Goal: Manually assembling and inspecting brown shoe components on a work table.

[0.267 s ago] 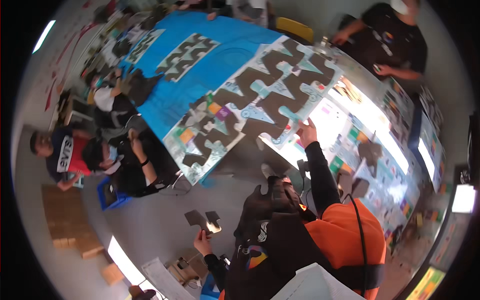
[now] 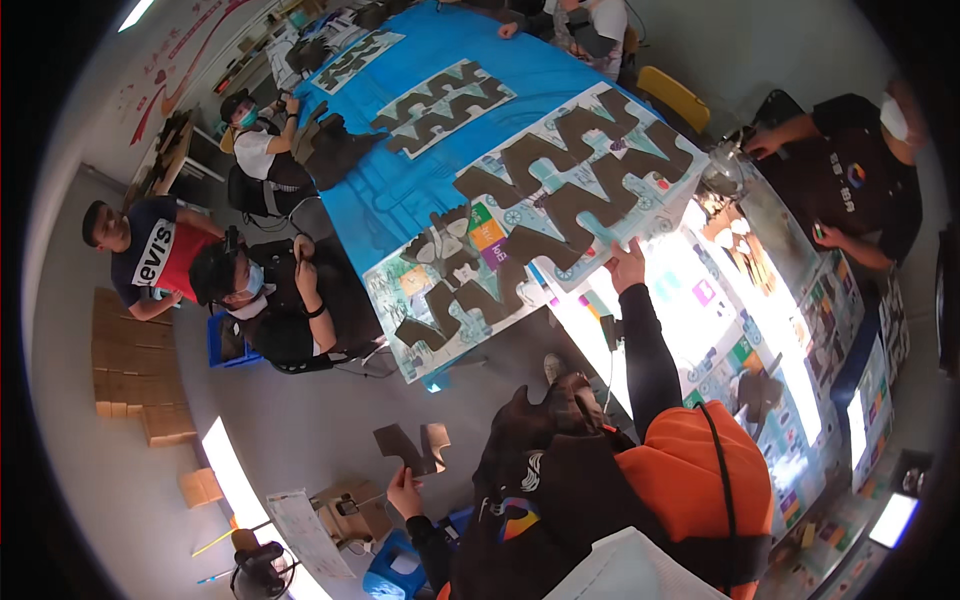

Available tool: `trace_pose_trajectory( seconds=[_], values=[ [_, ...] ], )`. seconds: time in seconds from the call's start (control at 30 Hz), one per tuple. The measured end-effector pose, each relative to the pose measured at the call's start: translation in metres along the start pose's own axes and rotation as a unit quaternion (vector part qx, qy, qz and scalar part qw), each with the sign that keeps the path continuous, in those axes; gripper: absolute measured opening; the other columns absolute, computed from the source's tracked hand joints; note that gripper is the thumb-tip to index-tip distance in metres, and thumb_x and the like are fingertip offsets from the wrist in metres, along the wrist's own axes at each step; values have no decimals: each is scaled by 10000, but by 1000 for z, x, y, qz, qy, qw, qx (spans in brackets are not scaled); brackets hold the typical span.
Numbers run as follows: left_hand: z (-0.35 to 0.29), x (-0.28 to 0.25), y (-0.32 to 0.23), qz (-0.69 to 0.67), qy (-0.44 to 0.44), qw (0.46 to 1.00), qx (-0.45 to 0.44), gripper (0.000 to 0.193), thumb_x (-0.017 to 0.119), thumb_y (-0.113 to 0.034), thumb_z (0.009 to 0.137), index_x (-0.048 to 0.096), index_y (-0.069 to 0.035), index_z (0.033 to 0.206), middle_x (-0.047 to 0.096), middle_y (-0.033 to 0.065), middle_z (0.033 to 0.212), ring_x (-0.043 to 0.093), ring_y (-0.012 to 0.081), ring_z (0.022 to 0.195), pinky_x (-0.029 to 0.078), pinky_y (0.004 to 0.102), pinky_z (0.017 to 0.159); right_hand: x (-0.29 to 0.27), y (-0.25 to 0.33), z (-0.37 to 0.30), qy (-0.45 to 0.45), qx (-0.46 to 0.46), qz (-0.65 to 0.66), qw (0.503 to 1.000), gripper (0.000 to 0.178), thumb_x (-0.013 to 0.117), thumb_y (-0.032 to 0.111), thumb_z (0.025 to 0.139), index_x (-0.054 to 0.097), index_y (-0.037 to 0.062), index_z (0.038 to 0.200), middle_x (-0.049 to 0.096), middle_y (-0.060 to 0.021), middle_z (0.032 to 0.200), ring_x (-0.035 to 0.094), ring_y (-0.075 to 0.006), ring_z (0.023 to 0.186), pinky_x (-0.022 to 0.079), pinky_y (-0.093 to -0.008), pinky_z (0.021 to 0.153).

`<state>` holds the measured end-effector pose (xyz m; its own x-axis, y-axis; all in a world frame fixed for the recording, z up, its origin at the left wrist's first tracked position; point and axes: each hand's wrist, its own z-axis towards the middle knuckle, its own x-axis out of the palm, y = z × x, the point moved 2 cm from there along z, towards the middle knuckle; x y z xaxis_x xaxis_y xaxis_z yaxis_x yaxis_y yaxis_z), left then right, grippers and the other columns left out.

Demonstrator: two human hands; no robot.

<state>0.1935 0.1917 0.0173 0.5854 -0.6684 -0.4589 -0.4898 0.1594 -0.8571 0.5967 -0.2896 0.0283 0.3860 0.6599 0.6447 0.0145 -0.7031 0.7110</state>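
My left hand [image 2: 405,492] is closed on the lower edge of a flat dark brown notched piece [image 2: 400,446], held out over the floor to my left. The piece is tilted, and light catches its right arm. My right hand [image 2: 627,268] reaches to the front edge of a printed sheet [image 2: 590,262] on the table, fingers stretched out. Its fingertips are at the sheet's edge; whether they press on it I cannot tell. Rows of similar dark curved pieces [image 2: 590,205] lie on that sheet, with smaller grey and dark pieces [image 2: 445,240] at its left end.
A blue-covered table [image 2: 365,185] runs away from me, bearing more dark pieces [image 2: 450,105]. A brightly lit printed surface [image 2: 690,300] lies to my right. People sit or stand around the table. Cardboard boxes [image 2: 135,350] and a blue crate [image 2: 228,340] stand on the left.
The whole view has shifted, so the table sits further right and lower. The piece in my left hand has turned slightly. My right hand stays by the sheet's front edge.
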Motion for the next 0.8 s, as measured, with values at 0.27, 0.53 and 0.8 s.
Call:
trace_pose_trajectory(
  seconds=[0.27,0.53,0.8],
  values=[
    [-29,5,-47,9,-62,997,-41,228,565,-83,807,577,70,976,584,64,636,524,93,462,370,205,405,44,-25,97,30,38,-21,999,366,506,52,834,375,88,1174,578,-72,930,597,-163,735,473,-258,547],
    [-40,-4,-54,41,-54,996,-64,231,559,-92,813,580,62,984,587,59,628,524,88,465,356,192,409,32,-62,161,-65,148,-173,972,291,446,146,879,379,61,1150,541,-108,971,573,-223,823,492,-323,628],
    [15,39,-121,150,106,979,91,234,567,-109,814,596,50,983,579,48,601,519,81,508,368,215,466,-40,-77,44,15,74,-314,946,256,520,101,772,500,-5,1005,584,-89,789,587,-175,682,490,-296,536]
  ],
)
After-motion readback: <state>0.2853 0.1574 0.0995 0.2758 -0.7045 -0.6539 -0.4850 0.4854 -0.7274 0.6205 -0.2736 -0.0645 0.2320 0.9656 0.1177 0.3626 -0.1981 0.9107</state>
